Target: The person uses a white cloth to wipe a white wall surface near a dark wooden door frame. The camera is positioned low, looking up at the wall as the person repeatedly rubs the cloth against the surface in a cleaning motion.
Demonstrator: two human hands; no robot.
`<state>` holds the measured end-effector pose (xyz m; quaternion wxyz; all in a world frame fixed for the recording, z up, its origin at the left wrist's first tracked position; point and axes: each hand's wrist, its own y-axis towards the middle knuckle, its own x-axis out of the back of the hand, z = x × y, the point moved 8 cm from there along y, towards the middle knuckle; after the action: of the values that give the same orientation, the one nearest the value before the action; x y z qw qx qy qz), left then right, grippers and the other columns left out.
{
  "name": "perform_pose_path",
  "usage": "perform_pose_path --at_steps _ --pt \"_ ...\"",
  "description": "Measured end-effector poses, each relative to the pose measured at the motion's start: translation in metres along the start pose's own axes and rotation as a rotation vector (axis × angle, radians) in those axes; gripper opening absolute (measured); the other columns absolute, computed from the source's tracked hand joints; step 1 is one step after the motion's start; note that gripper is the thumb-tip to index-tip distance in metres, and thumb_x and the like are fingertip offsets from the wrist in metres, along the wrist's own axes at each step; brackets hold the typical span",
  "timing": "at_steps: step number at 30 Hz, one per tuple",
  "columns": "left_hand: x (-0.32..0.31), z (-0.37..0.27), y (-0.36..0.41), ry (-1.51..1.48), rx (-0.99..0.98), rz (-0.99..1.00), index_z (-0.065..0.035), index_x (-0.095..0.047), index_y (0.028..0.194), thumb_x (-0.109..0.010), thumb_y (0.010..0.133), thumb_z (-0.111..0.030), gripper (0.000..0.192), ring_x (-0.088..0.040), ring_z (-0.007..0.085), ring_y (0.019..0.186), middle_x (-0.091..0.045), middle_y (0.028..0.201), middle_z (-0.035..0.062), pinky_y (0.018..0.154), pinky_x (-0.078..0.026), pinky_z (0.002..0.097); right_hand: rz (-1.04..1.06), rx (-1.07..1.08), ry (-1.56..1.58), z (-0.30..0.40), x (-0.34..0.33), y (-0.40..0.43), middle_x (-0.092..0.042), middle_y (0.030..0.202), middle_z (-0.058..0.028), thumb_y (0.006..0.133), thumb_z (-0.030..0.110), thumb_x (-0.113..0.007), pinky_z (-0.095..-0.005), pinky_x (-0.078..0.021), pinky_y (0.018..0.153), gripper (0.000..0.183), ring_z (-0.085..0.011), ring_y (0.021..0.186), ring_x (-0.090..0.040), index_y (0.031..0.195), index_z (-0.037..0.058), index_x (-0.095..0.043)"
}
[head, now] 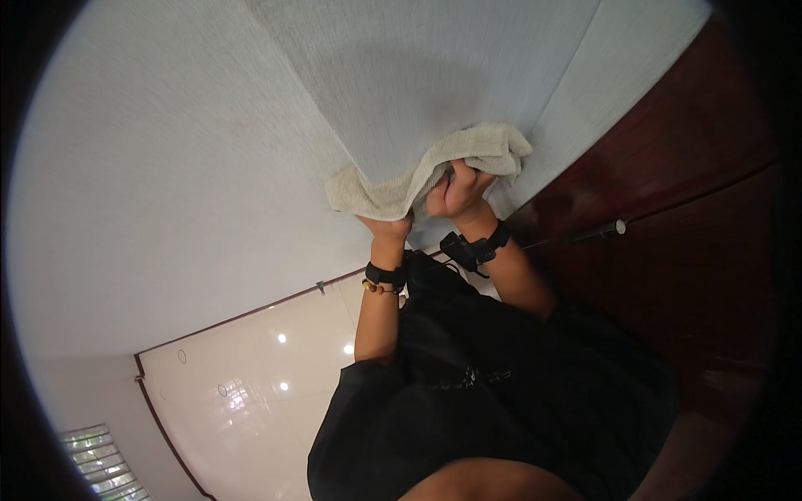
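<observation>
A beige terry cloth (432, 172) lies bunched against a pale, wall-like surface (401, 81), across a corner edge in it. My left hand (388, 227) grips the cloth's lower left part, and the fabric hides most of its fingers. Curled into the folds to the right, my right hand (460, 191) has its thumb side showing. A black strap (385, 274) and a beaded bracelet (380, 288) circle my left wrist. On my right wrist sits another black strap with a small black box (463, 250) and a cord.
Dark red wooden panels (677, 282) stand close on the right, with a metal-ended cylindrical fitting (601, 230). Glossy cream tiles (301, 426) with dark red edging (250, 311) lie lower left, reflecting lights. A barred window (100, 457) shows at the bottom left.
</observation>
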<state>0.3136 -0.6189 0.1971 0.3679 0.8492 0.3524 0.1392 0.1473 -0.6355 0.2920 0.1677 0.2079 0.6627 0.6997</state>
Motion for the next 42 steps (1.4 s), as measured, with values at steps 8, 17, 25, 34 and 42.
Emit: perform_pose_path --at_steps 8,17,25,34,42 --pt "-0.003 -0.007 0.002 0.017 -0.013 0.037 0.0005 -0.069 0.101 -0.055 0.086 -0.041 0.046 -0.068 0.0306 0.094 -0.071 0.099 0.0156 0.089 -0.049 0.0418 0.002 -0.003 0.017 0.0 0.0 0.003 -0.039 0.123 -0.0244 0.07 0.008 -0.048 -0.0524 -0.0342 0.1 0.052 -0.0389 0.114 -0.041 0.121 -0.0005 -0.045" --pt "-0.004 0.0 -0.001 -0.014 0.002 0.012 -0.0005 -0.068 0.106 -0.058 0.087 -0.041 0.046 -0.067 0.0297 0.098 -0.069 0.105 0.0156 0.09 -0.049 0.0408 -0.021 -0.025 0.064 0.001 0.001 0.006 -0.043 0.119 -0.0231 0.07 0.008 -0.048 -0.0517 -0.0356 0.097 0.051 -0.0381 0.11 -0.043 0.12 0.0001 -0.045" --pt "-0.011 -0.015 0.011 0.067 -0.043 0.088 -0.0024 -0.068 0.108 -0.059 0.087 -0.038 0.042 -0.066 0.0295 0.102 -0.068 0.11 0.015 0.09 -0.049 0.0408 0.04 -0.046 0.086 0.003 -0.005 0.006 -0.044 0.119 -0.0211 0.074 0.008 -0.055 -0.0503 -0.0347 0.097 0.049 -0.0362 0.11 -0.042 0.121 0.0008 -0.044" --pt "-0.014 -0.022 0.01 0.138 0.0 0.119 -0.0026 -0.067 0.109 -0.056 0.088 -0.037 0.042 -0.066 0.0301 0.1 -0.069 0.109 0.0146 0.089 -0.049 0.0405 -0.064 -0.075 0.121 0.007 -0.003 0.01 -0.058 0.116 -0.0088 0.074 0.018 -0.059 -0.0482 -0.0312 0.09 0.044 -0.0301 0.103 -0.054 0.116 0.013 -0.052" --pt "-0.012 -0.01 0.005 0.073 0.084 0.169 -0.0032 -0.065 0.112 -0.056 0.087 -0.042 0.047 -0.065 0.0314 0.104 -0.067 0.111 0.016 0.093 -0.047 0.042 0.068 -0.006 0.049 0.011 -0.008 0.008 -0.046 0.12 -0.0197 0.079 0.021 -0.064 -0.0492 -0.0351 0.098 0.048 -0.035 0.112 -0.043 0.119 0.0017 -0.043"
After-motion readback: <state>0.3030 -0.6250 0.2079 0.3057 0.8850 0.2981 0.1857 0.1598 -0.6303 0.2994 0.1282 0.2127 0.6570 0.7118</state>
